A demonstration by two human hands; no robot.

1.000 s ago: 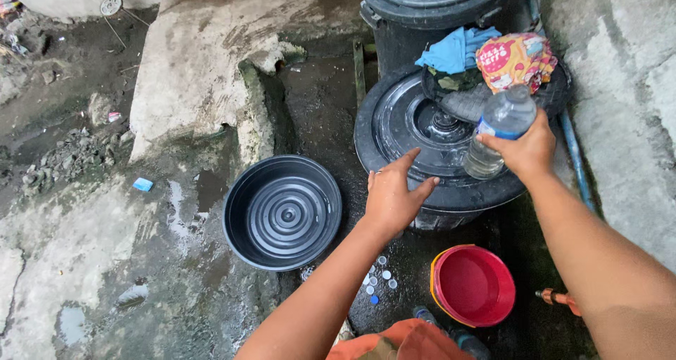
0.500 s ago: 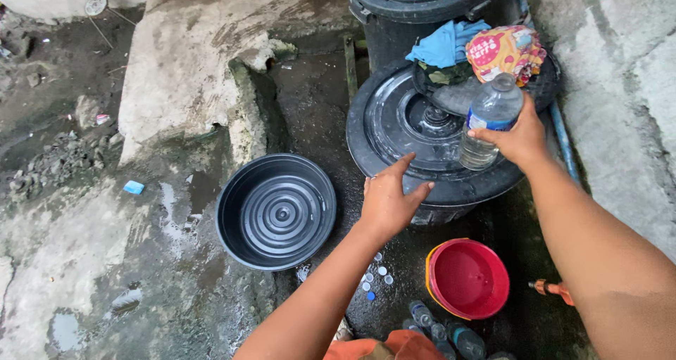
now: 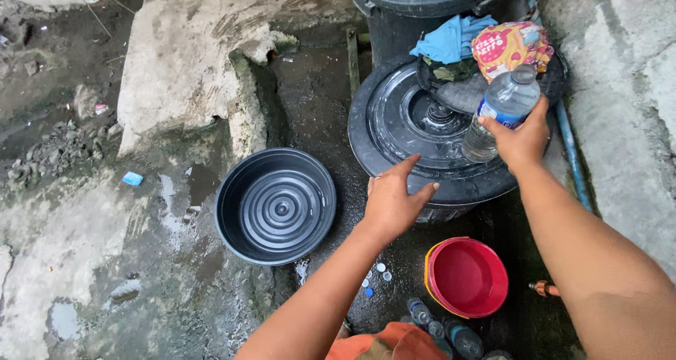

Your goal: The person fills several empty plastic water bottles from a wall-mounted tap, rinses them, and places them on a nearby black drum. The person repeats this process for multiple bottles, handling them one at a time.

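Fingers of right hand point(image 3: 522, 140) clamped on clear plastic bottle point(image 3: 501, 110), right of centre, tilted over black drum lid point(image 3: 394, 131). Left hand point(image 3: 391, 201) fingers spread, resting on lid's lower edge. Black basin point(image 3: 275, 206) left, red bowl point(image 3: 466, 277) below.

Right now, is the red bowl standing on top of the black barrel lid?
No, the red bowl sits on the wet ground below the black barrel lid, near the right forearm.
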